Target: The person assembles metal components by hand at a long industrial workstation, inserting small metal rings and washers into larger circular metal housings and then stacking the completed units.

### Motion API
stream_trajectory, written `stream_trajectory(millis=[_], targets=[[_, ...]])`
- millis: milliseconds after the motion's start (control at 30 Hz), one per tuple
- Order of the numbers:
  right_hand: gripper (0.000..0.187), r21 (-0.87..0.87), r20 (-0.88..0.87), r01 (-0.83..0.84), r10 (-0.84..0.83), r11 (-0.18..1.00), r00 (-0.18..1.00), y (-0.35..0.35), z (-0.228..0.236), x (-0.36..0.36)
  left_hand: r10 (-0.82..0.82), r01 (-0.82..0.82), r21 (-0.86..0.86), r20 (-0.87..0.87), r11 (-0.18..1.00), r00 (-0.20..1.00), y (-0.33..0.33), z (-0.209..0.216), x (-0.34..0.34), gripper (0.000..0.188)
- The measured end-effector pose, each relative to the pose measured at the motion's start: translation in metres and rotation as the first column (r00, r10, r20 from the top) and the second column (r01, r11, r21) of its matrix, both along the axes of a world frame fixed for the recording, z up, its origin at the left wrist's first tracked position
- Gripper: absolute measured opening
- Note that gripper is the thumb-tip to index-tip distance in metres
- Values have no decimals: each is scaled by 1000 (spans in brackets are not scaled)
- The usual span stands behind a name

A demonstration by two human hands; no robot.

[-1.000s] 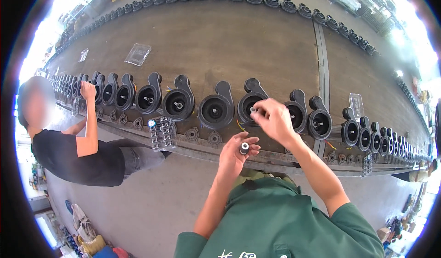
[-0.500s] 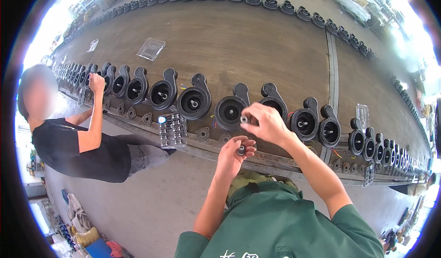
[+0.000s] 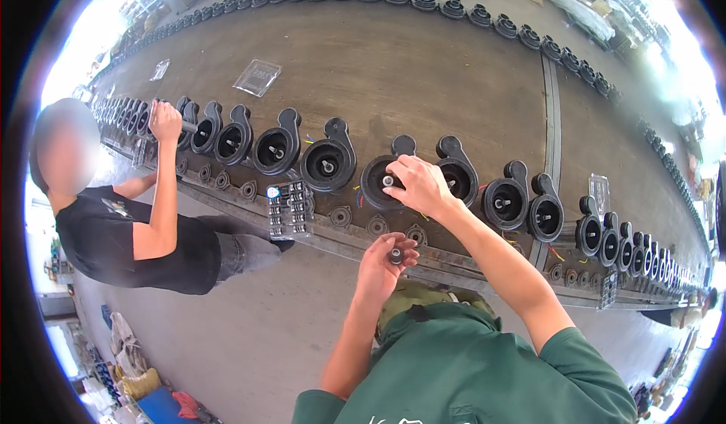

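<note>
Along the near edge of a brown table [image 3: 363,61], a row of black cups is standing, each with a rounded arm at its back. Item: right hand [image 3: 405,184], its thumb and fingertips pinching narrowly, is holding a small metal ring [image 3: 389,181] over the mouth of one black cup [image 3: 370,194]; whether ring and cup are touching is not clear. Item: left hand [image 3: 384,262], palm up and half curled, is holding a dark round part [image 3: 395,256] just short of the table edge. Item: a see-through tray [image 3: 299,235] of small round parts is lying at the edge, to the left of both hands. Item: flat metal discs [image 3: 340,216] are lying in front of the cups. Item: coloured wires [image 3: 358,195] are showing beside the cup under the right hand. Item: a co-worker's hand [image 3: 165,122] is reaching over cups farther left. Progress, as judged: the ring is not yet released, and the left hand's part is still awaiting placement. Neighbouring cups, including one to the left [image 3: 327,165], are showing pale metal at their centres; which of them are already carrying rings cannot be told.
</note>
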State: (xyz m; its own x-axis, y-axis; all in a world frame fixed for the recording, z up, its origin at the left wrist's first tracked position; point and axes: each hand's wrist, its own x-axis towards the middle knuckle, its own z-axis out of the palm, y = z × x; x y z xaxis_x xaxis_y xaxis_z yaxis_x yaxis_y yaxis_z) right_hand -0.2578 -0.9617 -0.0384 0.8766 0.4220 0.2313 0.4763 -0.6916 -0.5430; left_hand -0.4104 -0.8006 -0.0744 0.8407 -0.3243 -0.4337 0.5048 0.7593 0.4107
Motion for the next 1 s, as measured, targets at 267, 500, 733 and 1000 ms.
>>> stream_trajectory(millis=[267, 500, 733, 1000], targets=[[33, 167, -47, 53, -46, 985, 998, -78, 53, -154, -154, 154, 8, 58, 988, 986, -60, 30, -14, 39], [42, 198, -3, 306, -311, 931, 950, -209, 63, -271, -487, 501, -15, 208, 866, 848, -189, 57, -59, 47], [29, 255, 34, 533, -558, 807, 829, -372, 68, -429, -686, 718, 4, 296, 696, 664, -372, 58, -165, 45], [28, 170, -48, 698, -702, 695, 711, -516, 76, -580, -876, 884, 69, 189, 462, 443, -550, 45, -282, 46]])
